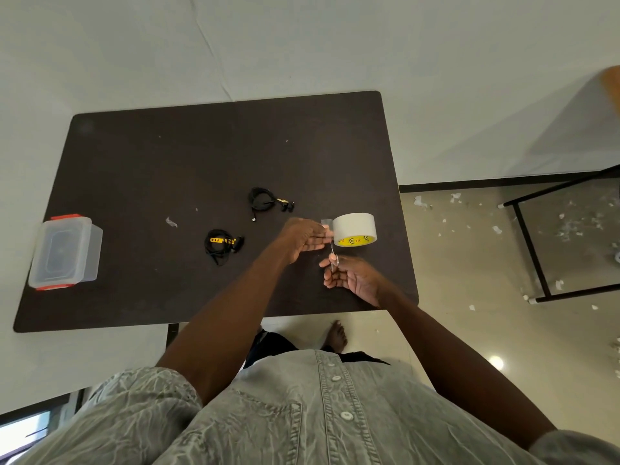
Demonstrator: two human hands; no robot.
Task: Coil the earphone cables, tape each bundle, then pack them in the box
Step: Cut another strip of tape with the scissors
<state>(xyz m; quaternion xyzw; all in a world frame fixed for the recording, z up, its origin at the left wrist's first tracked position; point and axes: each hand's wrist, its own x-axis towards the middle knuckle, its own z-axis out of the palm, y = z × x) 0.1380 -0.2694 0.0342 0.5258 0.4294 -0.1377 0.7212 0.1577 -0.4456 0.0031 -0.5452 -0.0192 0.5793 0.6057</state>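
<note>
On the dark table [167, 162] lie two coiled black earphone bundles: one [263, 200] near the middle with its earbuds off to the right, the other [221, 245] nearer me with a yellow band round it. A white tape roll [355, 228] stands on edge at the right. My left hand [303, 238] reaches to the roll with fingers nearly straight, its fingertips pinching the top of a thin tape strip [332, 246]. My right hand [352, 280], just below, pinches the strip's lower end. A clear plastic box [65, 251] with red clips sits at the table's left edge.
A small scrap of tape [171, 222] lies left of the bundles. The table's right edge is close to the roll. Beyond it the floor holds paper scraps and a black metal frame [533, 256]. My bare foot [335, 337] shows under the near edge.
</note>
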